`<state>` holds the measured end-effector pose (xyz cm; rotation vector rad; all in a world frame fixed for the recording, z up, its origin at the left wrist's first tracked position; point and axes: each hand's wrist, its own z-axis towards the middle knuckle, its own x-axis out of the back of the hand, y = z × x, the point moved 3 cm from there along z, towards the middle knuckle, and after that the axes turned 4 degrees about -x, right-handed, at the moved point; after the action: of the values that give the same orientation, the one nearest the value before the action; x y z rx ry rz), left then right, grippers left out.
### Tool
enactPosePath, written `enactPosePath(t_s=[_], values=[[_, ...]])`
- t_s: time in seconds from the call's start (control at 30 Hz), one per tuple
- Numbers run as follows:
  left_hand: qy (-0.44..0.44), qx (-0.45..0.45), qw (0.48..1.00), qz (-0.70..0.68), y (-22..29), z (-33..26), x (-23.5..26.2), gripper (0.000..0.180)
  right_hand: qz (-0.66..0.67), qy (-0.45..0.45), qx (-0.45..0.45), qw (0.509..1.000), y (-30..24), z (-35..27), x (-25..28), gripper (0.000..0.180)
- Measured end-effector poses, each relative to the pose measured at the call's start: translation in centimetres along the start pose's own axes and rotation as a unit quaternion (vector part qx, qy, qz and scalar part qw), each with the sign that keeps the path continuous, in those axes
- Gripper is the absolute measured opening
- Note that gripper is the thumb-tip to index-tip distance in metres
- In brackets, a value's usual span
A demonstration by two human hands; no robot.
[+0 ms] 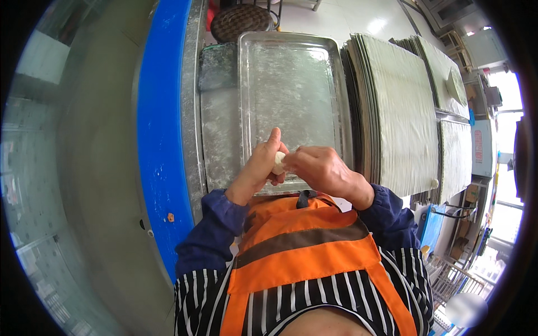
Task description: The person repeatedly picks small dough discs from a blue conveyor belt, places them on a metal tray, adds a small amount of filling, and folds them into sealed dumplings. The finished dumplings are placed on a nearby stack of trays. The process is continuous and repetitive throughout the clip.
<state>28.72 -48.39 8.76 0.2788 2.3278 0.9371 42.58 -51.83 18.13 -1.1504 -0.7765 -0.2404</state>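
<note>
A small white lump of dough (278, 163) sits in my left hand (260, 162), whose fingers curl round it with the thumb sticking up. My right hand (325, 169) closes its fingertips on the right side of the same lump. Both hands meet over the near end of a large metal tray (244, 84), dusted with white powder. My fingers hide part of the dough, so its full shape does not show.
A blue rail (159, 101) with white dust runs along the left, beside a wide grey-green surface (101, 140). Right of the tray stand stacks of pale, cloth-like sheets (398, 112). A round woven-top stool (241, 23) is at the far end.
</note>
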Motion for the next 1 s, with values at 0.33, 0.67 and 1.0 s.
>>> enactPosePath(t_s=[0.33,0.67,1.0], values=[[-0.051,0.025,0.995,-0.078,0.1,2.8,-4.2,0.058,-0.087,0.144,-0.063,0.984,1.3,-3.9,2.2,0.045],[-0.173,0.085,0.969,-0.154,-1.1,7.0,-10.7,0.072,-0.068,0.315,-0.099,0.941,5.0,-9.1,3.1,0.025],[-0.167,0.122,0.975,0.078,-1.9,9.2,-15.1,0.070,-0.210,0.265,-0.101,0.936,5.3,-13.5,6.9,0.016]])
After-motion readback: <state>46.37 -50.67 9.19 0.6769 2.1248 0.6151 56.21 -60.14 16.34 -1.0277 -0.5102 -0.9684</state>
